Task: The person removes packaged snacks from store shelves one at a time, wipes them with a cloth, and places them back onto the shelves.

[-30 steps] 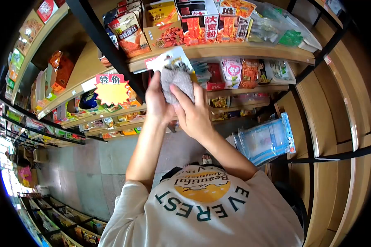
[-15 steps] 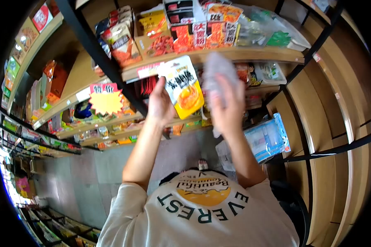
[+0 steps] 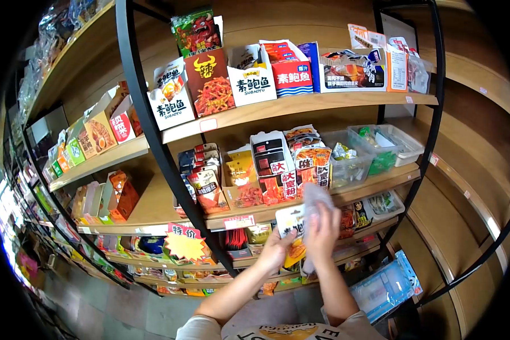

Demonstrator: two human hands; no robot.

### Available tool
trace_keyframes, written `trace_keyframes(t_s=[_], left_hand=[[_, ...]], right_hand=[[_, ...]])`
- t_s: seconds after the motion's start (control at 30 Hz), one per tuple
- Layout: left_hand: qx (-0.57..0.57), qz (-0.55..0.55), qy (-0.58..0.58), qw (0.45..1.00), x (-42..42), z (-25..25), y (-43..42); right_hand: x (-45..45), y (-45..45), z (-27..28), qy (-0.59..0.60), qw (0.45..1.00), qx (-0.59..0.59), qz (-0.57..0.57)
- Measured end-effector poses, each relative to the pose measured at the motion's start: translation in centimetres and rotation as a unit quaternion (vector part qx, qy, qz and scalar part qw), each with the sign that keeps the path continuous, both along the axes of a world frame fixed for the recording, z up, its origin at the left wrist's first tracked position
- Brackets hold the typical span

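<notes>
My left hand (image 3: pixel 273 252) grips a white and yellow snack packet (image 3: pixel 289 219) by its left side, thumb across the front. A pale grey cloth (image 3: pixel 318 198) is bunched in my right hand (image 3: pixel 323 237), its top sticking up beyond the fingers. The cloth lies against the right part of the packet and hides it there. Both hands are held up in front of the shelf, just below the row with the red noodle snack boxes (image 3: pixel 281 188).
Above stands a shelf of snack boxes (image 3: pixel 253 84). Clear plastic bins (image 3: pixel 345 173) sit right of the noodle snacks. A yellow starburst price sign (image 3: pixel 186 245) hangs at left. A blue-edged clear package (image 3: pixel 386 289) lies low on the right, beside bare wooden shelves (image 3: pixel 464 187).
My view has lifted toward the upper shelves, so the hands appear lower. The cloth, earlier apart from the packet and blurred, now covers the packet's right part. Both hands keep their hold.
</notes>
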State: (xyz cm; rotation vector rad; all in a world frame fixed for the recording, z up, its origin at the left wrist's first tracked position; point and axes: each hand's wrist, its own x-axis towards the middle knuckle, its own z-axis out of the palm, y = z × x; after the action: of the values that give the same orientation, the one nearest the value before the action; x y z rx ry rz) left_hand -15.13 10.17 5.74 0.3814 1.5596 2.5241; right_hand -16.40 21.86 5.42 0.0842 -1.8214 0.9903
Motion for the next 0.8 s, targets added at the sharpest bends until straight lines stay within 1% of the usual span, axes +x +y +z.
trace_keyframes(t_s=[0.07,0.1,0.13,0.17,0.2,0.23,0.27,0.3,0.33,0.37,0.43,0.47,0.5,0.53,0.6,0.63,0.7,0.77,0.8], left_hand=[[-0.129,0.044,-0.034,0.99,-0.4,4.4,-1.6],[-0.21,0.103,0.038,0.971,0.1,8.3,-2.5],[-0.194,0.17,0.133,0.957,0.2,11.9,-3.2],[-0.183,0.219,0.255,0.924,-1.1,15.1,-4.4],[-0.174,0.273,0.37,0.871,-2.4,18.2,-5.6],[-0.053,0.255,0.417,0.871,-2.5,22.2,-4.6],[-0.086,0.274,0.485,0.826,-3.7,25.7,-4.9],[-0.062,0.279,0.579,0.764,-5.5,29.1,-4.4],[-0.063,0.32,0.591,0.738,-7.4,31.7,-3.8],[-0.139,0.401,0.539,0.727,-8.4,33.5,-2.9],[-0.233,0.488,0.557,0.63,-13.3,36.1,-2.2],[-0.243,0.529,0.521,0.624,-15.9,36.6,-2.2],[-0.287,0.508,0.493,0.645,-18.7,37.4,-3.0],[-0.328,0.526,0.437,0.652,-18.3,37.3,-2.1],[-0.37,0.494,0.322,0.718,-19.8,37.7,-1.5],[-0.372,0.495,0.32,0.717,-20.2,37.3,-1.4],[-0.38,0.469,0.294,0.741,-20.9,36.3,-1.4],[-0.487,0.481,0.384,0.62,-22.1,35.4,-1.8],[-0.482,0.55,0.371,0.572,-21.7,34.3,-0.9]], right_hand=[[0.1,3.3,1.0,-0.006,0.998,-0.055,-0.027],[0.2,5.2,0.5,0.005,0.996,-0.089,-0.024],[0.2,6.8,-0.2,0.019,0.992,-0.122,-0.019],[0.5,8.1,-0.7,0.022,0.992,-0.123,-0.02],[1.0,9.2,-1.3,0.021,0.987,-0.16,0.008],[1.4,9.9,-1.7,0.019,0.979,-0.198,0.037],[1.6,10.3,-2.0,0.021,0.979,-0.197,0.036],[1.9,10.7,-2.1,0.005,0.977,-0.21,0.033],[2.1,11.2,-2.0,-0.01,0.974,-0.223,0.031],[2.2,11.3,-1.6,0.001,0.975,-0.218,0.039],[2.5,11.9,-1.4,-0.01,0.978,-0.205,0.042],[2.5,12.3,-1.6,-0.022,0.98,-0.193,0.044],[2.4,12.9,-2.0,-0.017,0.985,-0.17,0.038],[2.3,13.2,-2.3,-0.015,0.984,-0.171,0.041],[2.3,13.7,-2.5,-0.016,0.98,-0.192,0.055],[2.4,14.0,-2.7,-0.018,0.979,-0.192,0.057],[2.4,14.5,-3.0,-0.027,0.981,-0.185,0.059],[1.9,15.2,-3.8,-0.024,0.98,-0.186,0.063],[1.8,15.5,-4.1,-0.022,0.981,-0.185,0.063]])
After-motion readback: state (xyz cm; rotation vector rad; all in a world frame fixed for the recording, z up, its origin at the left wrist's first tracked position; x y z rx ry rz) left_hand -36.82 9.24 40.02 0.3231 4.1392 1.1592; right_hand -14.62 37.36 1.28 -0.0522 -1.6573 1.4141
